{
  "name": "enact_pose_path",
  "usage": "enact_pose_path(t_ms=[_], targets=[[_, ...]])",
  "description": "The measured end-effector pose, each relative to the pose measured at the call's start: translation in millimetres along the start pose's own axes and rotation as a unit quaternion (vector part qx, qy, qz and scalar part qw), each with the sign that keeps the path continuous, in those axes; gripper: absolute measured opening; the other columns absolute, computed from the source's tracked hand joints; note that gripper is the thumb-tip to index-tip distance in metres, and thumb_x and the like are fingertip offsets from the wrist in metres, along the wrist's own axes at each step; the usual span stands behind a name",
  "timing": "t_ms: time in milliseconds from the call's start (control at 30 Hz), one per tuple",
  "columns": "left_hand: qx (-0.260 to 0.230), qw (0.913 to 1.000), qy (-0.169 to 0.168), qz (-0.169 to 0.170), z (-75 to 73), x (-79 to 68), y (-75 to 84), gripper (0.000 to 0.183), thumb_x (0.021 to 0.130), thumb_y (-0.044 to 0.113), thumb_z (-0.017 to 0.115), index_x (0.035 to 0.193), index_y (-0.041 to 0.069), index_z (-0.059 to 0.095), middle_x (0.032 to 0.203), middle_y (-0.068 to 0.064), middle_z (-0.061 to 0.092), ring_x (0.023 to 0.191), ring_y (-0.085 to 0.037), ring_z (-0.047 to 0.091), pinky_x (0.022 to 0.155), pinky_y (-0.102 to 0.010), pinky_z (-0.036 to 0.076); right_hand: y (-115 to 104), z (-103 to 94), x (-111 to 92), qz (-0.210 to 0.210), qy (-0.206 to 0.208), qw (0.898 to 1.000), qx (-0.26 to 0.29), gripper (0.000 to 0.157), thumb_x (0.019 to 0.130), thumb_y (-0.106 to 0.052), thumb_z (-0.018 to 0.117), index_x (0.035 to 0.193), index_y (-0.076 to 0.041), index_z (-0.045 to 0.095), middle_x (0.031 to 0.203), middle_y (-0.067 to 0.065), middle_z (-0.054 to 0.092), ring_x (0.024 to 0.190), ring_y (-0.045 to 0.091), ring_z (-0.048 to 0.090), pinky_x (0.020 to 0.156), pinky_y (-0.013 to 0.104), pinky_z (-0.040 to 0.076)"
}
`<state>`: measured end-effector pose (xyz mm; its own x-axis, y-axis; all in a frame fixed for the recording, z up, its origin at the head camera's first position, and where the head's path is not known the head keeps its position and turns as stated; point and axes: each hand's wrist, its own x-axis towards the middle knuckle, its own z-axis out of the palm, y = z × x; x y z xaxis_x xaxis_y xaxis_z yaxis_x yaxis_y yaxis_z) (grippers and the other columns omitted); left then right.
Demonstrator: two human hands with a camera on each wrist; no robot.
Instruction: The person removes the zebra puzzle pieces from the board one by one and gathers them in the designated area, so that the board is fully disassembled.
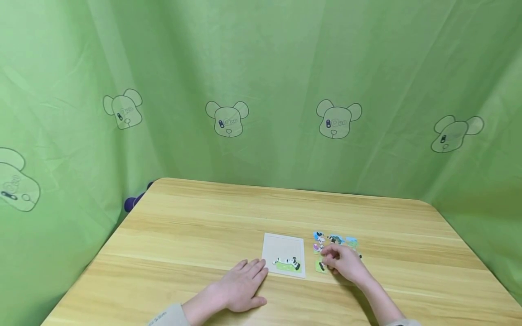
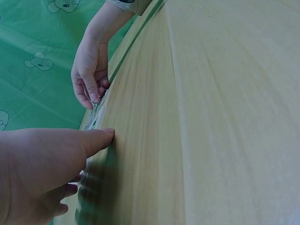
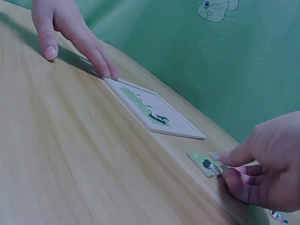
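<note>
A white puzzle tray (image 1: 284,236) lies on the table, with green pieces printed with a black-and-white animal (image 1: 288,263) along its near side. Flat and spread, my left hand (image 1: 244,285) rests on the tabletop, fingertips touching the tray's left edge. To the right of the tray, my right hand (image 1: 346,262) has thumb and forefinger pinched at the end of a green puzzle piece (image 3: 199,161) with a dark print. That piece appears still low against the table, and the fingers hide part of it.
Other loose puzzle pieces (image 1: 336,238) lie just beyond and under the right hand, some partly covered by it. The wooden table (image 1: 195,226) ends at a green curtain (image 1: 277,54) printed with bear heads, which surrounds it at the back and sides.
</note>
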<state>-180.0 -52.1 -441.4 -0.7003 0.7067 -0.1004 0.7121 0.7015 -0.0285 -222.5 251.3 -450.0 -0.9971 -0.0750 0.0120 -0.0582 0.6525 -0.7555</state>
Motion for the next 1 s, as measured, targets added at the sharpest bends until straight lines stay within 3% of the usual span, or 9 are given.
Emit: enact_pose_path(t_ms=[267, 600, 767, 1000], targets=[[-0.008, 1.0, 0.002, 0.005, 0.4, 0.4, 0.9, 0.072, 0.09, 0.057, 0.043, 0.143, 0.011, 0.034, 0.15, -0.008, 0.026, 0.137, -0.022, 0.025, 0.11, -0.04, 0.023, -9, 6.3, -1, 0.008, 0.005, 0.999, 0.041, 0.021, 0.079, 0.004, 0.064, 0.101, 0.004, 0.065, 0.082, 0.007, 0.063, 0.063, 0.016, 0.056, 0.052, 0.025, 0.052], [-0.006, 0.9996, 0.005, 0.027, 1.0, 3.3, 4.8, 0.072, 0.089, 0.059, 0.042, 0.143, 0.013, 0.035, 0.15, -0.006, 0.027, 0.137, -0.021, 0.024, 0.11, -0.039, 0.024, -40, 34.3, 4, -0.07, -0.057, 0.994, 0.06, 0.027, 0.075, 0.001, 0.069, 0.101, 0.007, 0.062, 0.082, 0.006, 0.062, 0.075, 0.017, 0.057, 0.063, 0.023, 0.051], [-0.01, 0.9996, 0.002, 0.026, 2.2, 3.3, 5.4, 0.072, 0.089, 0.059, 0.041, 0.143, 0.012, 0.035, 0.15, -0.007, 0.027, 0.137, -0.021, 0.024, 0.11, -0.039, 0.024, -49, 50.1, 7, -0.102, -0.061, 0.993, 0.028, 0.025, 0.071, 0.003, 0.072, 0.095, 0.005, 0.064, 0.078, 0.004, 0.06, 0.071, 0.015, 0.055, 0.062, 0.021, 0.048], [0.008, 0.9995, 0.013, 0.029, 3.0, 3.1, 4.3, 0.071, 0.09, 0.06, 0.04, 0.143, 0.012, 0.036, 0.149, -0.007, 0.029, 0.136, -0.021, 0.026, 0.109, -0.038, 0.025, -54, 61.5, 9, -0.126, -0.042, 0.988, -0.073, 0.022, 0.066, 0.0, 0.074, 0.087, 0.0, 0.067, 0.074, 0.0, 0.054, 0.069, 0.012, 0.048, 0.06, 0.022, 0.044]])
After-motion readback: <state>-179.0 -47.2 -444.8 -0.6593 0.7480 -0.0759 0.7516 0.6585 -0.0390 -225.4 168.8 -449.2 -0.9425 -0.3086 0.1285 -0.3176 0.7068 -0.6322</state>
